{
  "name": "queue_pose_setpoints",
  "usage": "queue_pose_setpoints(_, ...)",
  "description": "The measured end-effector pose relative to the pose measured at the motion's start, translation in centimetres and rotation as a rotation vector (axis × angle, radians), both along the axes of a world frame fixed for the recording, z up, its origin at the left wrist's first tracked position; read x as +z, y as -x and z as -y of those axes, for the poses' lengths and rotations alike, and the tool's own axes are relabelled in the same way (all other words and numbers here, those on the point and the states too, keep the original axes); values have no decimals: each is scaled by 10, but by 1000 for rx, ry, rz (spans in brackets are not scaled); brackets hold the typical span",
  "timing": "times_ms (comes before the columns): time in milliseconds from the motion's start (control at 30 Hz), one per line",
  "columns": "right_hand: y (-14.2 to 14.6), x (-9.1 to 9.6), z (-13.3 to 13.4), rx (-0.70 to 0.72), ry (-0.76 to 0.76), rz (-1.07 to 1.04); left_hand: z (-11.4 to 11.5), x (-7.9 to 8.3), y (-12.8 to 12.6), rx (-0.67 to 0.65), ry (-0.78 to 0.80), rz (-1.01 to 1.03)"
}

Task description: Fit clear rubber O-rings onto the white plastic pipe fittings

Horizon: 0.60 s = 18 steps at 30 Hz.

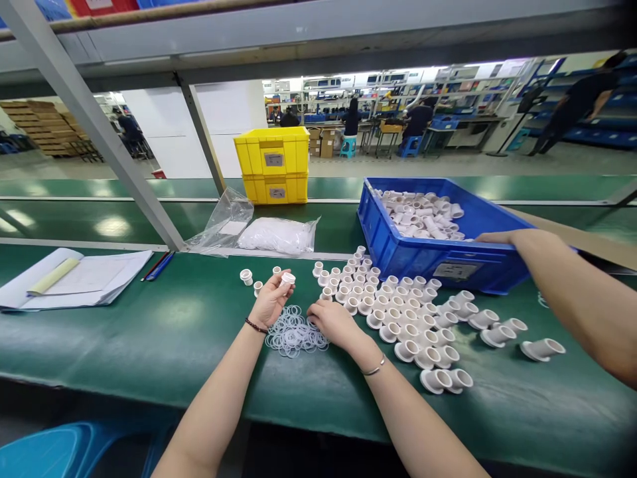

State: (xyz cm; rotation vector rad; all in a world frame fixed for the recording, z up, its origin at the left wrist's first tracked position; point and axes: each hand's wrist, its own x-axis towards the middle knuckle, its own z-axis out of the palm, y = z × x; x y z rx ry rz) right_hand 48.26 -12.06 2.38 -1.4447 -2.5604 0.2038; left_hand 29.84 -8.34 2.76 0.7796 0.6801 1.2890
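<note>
My left hand is closed round a white plastic flanged bushing, held up just above the table. Below it lies a loose heap of thin translucent rings. At the heap's right edge is my right hand, its fingers bent together and pointing down; whether a ring is between them is hidden. To the right, many white flanged bushings stand in rough rows, a few of them tilted or lying over. A few more bushings stand beyond my left hand.
Another person's hand rests on the rim of a blue bin partly filled with white fittings. A clear bag of white pieces and stacked yellow crates stand behind. Papers and pens lie left, near a slanted metal post.
</note>
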Motion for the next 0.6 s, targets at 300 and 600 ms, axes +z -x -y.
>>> queue_pose_setpoints(300,1,-6,-2,-28,-8,-107,8,2,-4,-189,-20,-173)
queue_pose_setpoints(600,1,-10,-2,-127,-191,-543,11,-7,-12,-145,-276,-649)
